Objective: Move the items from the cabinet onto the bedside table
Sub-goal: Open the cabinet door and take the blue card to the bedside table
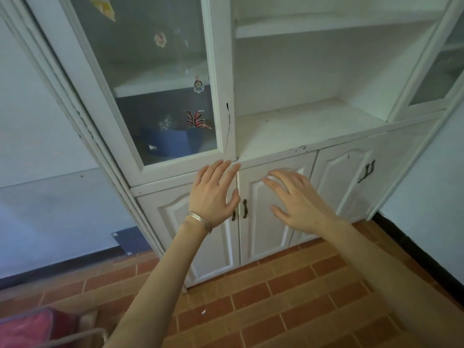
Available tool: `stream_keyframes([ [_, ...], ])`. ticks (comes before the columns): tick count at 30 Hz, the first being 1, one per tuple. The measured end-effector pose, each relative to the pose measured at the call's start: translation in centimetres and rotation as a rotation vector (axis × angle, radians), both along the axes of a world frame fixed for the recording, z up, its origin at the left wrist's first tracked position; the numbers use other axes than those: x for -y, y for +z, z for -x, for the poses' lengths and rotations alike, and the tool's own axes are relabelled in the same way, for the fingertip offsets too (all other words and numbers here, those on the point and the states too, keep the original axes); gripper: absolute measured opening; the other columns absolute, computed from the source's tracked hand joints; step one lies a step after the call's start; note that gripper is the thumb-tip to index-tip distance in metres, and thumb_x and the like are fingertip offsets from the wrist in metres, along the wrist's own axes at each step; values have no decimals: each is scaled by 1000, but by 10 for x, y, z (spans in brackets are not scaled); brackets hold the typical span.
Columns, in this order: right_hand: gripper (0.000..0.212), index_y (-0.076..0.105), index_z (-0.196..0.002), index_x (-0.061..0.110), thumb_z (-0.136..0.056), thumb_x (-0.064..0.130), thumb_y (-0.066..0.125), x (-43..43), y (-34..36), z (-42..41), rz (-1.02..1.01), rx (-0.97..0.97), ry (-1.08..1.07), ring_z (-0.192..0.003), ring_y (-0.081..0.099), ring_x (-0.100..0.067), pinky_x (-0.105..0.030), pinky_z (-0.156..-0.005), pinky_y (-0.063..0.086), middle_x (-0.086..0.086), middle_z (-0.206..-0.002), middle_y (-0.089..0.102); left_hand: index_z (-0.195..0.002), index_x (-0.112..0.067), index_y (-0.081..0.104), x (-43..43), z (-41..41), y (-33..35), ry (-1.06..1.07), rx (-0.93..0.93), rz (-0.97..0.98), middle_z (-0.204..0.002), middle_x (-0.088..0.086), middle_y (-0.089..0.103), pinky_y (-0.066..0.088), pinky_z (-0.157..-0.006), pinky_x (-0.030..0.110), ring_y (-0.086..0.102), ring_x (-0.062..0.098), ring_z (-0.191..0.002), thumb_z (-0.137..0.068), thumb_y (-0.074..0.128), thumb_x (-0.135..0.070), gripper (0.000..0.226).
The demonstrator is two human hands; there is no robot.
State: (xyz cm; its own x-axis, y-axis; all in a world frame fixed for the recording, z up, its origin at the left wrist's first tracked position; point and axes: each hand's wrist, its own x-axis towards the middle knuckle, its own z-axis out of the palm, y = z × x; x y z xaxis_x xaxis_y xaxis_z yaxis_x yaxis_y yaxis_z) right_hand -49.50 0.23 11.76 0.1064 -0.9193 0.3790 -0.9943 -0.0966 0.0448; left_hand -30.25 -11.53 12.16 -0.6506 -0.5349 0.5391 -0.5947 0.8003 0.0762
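A tall white cabinet (226,71) fills the view. Its middle bay has bare open shelves (301,126). Behind the shut left glass door (160,79) sits a blue box (170,144). My left hand (213,194), with thin bracelets on the wrist, is raised in front of the lower doors, fingers spread and holding nothing. My right hand (293,199) hovers beside it, also spread and holding nothing. Both are just above the dark handles (244,208) of the shut lower doors. The bedside table is out of view.
Stickers dot the left glass door. A second pair of lower doors with dark handles (366,170) stands at the right. Brown brick-pattern tiles (276,297) cover the floor. A red cushion on a metal-framed seat (32,330) is at the bottom left. Pale walls flank the cabinet.
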Motion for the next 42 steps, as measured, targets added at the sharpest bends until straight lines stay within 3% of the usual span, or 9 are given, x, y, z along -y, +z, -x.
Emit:
stream_keyframes([
  [12, 61, 35, -138, 13, -84, 37, 51, 98, 22, 46, 27, -25, 195, -127, 38, -28, -50, -107, 29, -14, -138, 42, -134, -19, 46, 72, 35, 22, 155, 50, 121, -132, 10, 53, 32, -104, 45, 46, 30, -124, -85, 40, -40, 54],
  [16, 61, 34, -138, 13, -84, 37, 51, 129, 39, 85, 40, -86, 287, -124, 40, -28, -49, -105, 31, -14, -136, 43, -132, -18, 48, 99, 60, 35, 248, -35, 175, -132, 9, 53, 33, -103, 42, 45, 28, -124, -83, 46, -37, 53],
  [24, 60, 36, -139, 14, -86, 41, 40, 188, 87, 154, 120, -159, 402, -124, 33, -22, -40, -104, 31, -11, -137, 43, -132, -18, 50, 138, 114, 79, 349, -45, 301, -133, 8, 53, 26, -106, 39, 44, 25, -126, -82, 50, -33, 52],
  [35, 60, 33, -139, 15, -84, 39, 41, 247, 142, 169, 295, -120, 539, -128, 34, -25, -47, -105, 31, -13, -136, 44, -129, -16, 53, 169, 126, 147, 388, 7, 463, -133, 9, 54, 29, -106, 40, 44, 27, -127, -83, 47, -31, 49],
  [42, 58, 37, -136, 12, -84, 36, 45, 272, 209, 167, 484, -140, 601, -125, 37, -25, -42, -103, 27, -12, -133, 44, -128, -16, 54, 184, 122, 216, 362, 2, 643, -132, 9, 54, 30, -104, 40, 44, 26, -127, -84, 49, -29, 47],
])
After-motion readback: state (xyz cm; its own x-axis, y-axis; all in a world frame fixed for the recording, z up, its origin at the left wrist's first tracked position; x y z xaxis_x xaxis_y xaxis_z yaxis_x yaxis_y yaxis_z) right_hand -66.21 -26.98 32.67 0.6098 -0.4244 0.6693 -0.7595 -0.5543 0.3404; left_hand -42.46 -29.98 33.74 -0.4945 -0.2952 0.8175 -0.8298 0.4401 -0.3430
